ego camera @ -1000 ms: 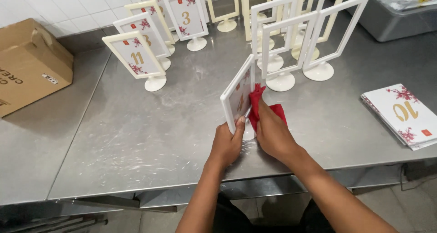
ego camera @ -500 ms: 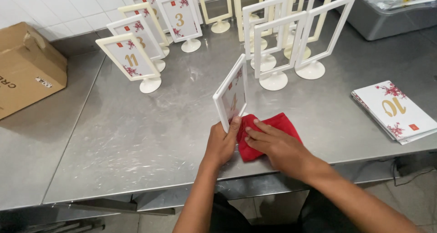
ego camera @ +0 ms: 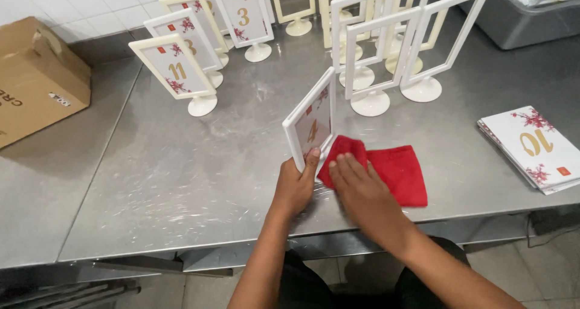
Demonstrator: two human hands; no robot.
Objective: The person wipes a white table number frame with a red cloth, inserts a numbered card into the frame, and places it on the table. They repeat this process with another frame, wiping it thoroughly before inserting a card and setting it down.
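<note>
My left hand (ego camera: 294, 187) had its grip closed around the bottom of a white sign frame (ego camera: 312, 122) with a number card inside, standing near the 6 o'clock edge of the metal surface (ego camera: 181, 182). My right hand (ego camera: 362, 191) lay flat and open on a red cloth (ego camera: 393, 170), gripping nothing. Frames with cards (ego camera: 175, 70) stood at 11 o'clock. Empty frames (ego camera: 386, 43) at 1 o'clock looked left to do. A card stack (ego camera: 538, 146) waited at 3 o'clock. A cardboard box (ego camera: 36, 73) sat at 9 o'clock and a grey tub (ego camera: 519, 19) at 2; I could not see inside.
</note>
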